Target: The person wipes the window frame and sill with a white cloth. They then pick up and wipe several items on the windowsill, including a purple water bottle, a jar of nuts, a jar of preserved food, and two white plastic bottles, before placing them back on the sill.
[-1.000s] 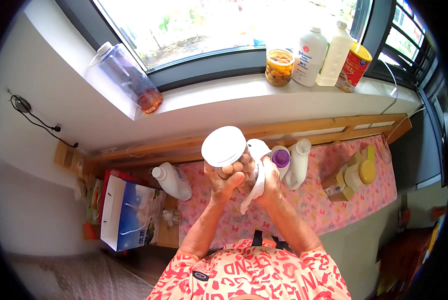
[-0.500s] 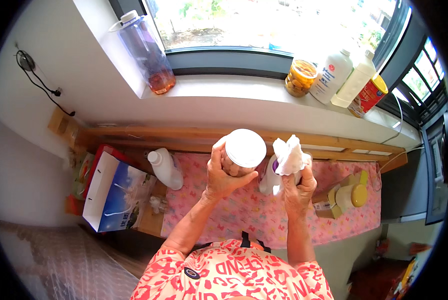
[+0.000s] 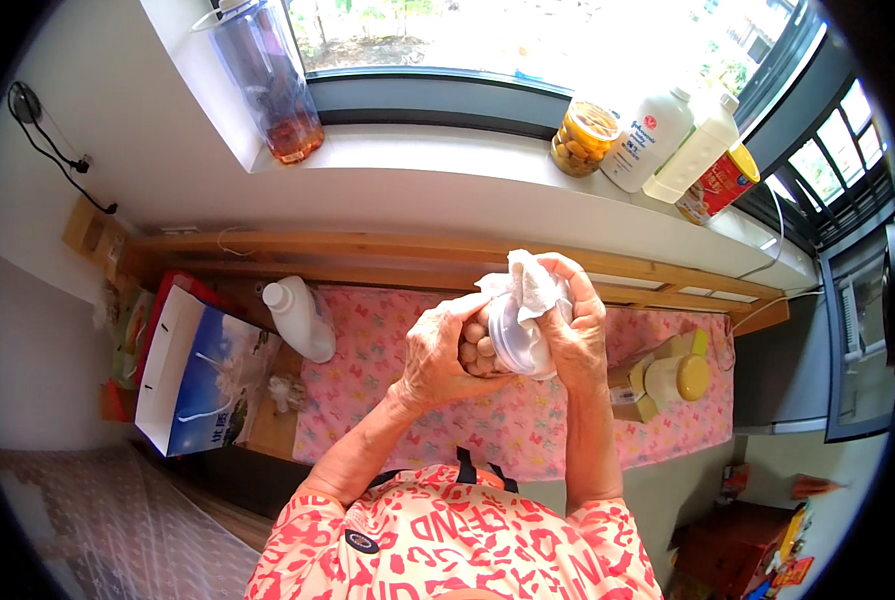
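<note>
While the left hand (image 3: 438,350) cups the full, weighty jar (image 3: 503,340), the right hand (image 3: 573,320) at three o'clock presses a soft tissue (image 3: 528,285) against its slippery lid.

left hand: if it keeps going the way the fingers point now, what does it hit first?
Nothing to travel through: the left hand already cups the clear jar, fingers pointing toward the right hand, which presses a white cloth on it. So the jar first; depth is unclear.

On the far sill to your right stand a white bottle (image 3: 650,135) with a blue label, a second white bottle (image 3: 696,158), and a red-and-yellow can (image 3: 719,184). At your left, a white-and-blue paper bag (image 3: 193,370) stands beside the table. A small cardboard box (image 3: 633,385) sits right.
</note>
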The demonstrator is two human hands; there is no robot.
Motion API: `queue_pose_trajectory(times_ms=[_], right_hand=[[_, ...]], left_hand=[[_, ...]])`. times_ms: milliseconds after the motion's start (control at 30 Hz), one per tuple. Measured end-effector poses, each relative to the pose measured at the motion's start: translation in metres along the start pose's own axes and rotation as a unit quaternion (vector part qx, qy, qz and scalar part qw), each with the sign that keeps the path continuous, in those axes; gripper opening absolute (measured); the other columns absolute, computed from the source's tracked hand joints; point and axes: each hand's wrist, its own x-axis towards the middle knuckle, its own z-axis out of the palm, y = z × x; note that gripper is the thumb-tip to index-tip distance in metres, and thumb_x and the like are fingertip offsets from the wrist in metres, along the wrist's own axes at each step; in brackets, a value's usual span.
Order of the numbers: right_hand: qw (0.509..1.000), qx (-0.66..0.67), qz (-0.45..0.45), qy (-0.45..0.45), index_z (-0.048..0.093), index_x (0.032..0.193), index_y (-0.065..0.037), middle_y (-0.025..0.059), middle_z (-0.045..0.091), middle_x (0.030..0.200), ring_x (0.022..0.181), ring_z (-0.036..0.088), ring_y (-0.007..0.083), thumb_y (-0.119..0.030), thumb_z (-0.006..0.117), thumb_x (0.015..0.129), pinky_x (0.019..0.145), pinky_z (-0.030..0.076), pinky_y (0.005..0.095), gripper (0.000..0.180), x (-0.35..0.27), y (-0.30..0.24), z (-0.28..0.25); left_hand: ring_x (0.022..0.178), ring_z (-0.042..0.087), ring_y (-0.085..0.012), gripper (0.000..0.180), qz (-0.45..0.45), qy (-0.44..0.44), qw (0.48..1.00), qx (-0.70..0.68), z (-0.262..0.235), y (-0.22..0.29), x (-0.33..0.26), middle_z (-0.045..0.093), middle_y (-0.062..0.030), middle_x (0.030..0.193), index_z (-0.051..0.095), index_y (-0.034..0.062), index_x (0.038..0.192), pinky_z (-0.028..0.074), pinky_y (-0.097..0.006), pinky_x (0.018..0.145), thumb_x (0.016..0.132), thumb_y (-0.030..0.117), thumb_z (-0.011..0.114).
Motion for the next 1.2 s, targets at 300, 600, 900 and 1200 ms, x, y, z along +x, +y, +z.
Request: queue_pose_trajectory(times_ms=[300, 600, 900, 1200], right_hand=[[0.851, -0.345, -0.37, -0.144, 0.068, 0.092, -0.01, 0.005, 0.06, 0.103, 0.098, 0.05, 0.028, -0.008, 0.071, 0.057, 0.085, 0.041, 0.04, 0.035, -0.019, 0.006, -0.007], [0.81, -0.493, -0.288, -0.133, 0.063, 0.082, -0.009, 0.0051, 0.061, 0.094, 0.095, 0.056, 0.0256, -0.018, 0.069, 0.068, 0.08, 0.038, 0.0385, 0.018, 0.0, -0.008, 0.006], [0.942, -0.278, 0.034, -0.184, 0.061, 0.083, 0.0, 0.0065, 0.059, 0.076, 0.068, 0.056, 0.0162, -0.018, 0.054, 0.087, 0.063, 0.045, 0.0299, 0.02, 0.029, -0.009, -0.02], [0.984, 0.142, -0.074, -0.075, 0.057, 0.118, 0.001, 0.0079, 0.065, 0.106, 0.095, 0.063, 0.0152, -0.002, 0.047, 0.095, 0.083, 0.052, 0.029, 0.025, 0.026, 0.056, -0.029]], left_hand=[[0.086, 0.062, -0.0321, 0.063, -0.028, -0.037, 0.998, 0.045, -0.004, -0.007, -0.002, 0.063, -0.0132, 0.097, 0.056, 0.005, 0.112, 0.049, -0.041, 0.077, 0.058, 0.028, 0.081], [0.086, 0.06, -0.0318, 0.053, 0.051, -0.064, 0.991, 0.103, 0.001, -0.005, -0.004, 0.061, -0.0151, 0.093, 0.058, 0.0008, 0.098, 0.046, -0.041, 0.077, 0.061, 0.035, 0.076], [0.089, 0.063, -0.0339, 0.09, 0.096, -0.046, 0.993, 0.053, 0.005, -0.004, -0.006, 0.062, -0.0158, 0.102, 0.041, 0.0056, 0.117, 0.049, -0.044, 0.08, 0.05, 0.041, 0.089], [0.104, 0.059, -0.024, 0.094, -0.097, -0.055, 0.966, -0.234, 0.005, -0.006, -0.001, 0.056, -0.0124, 0.117, 0.035, 0.007, 0.123, 0.047, -0.038, 0.09, 0.052, 0.029, 0.093]])
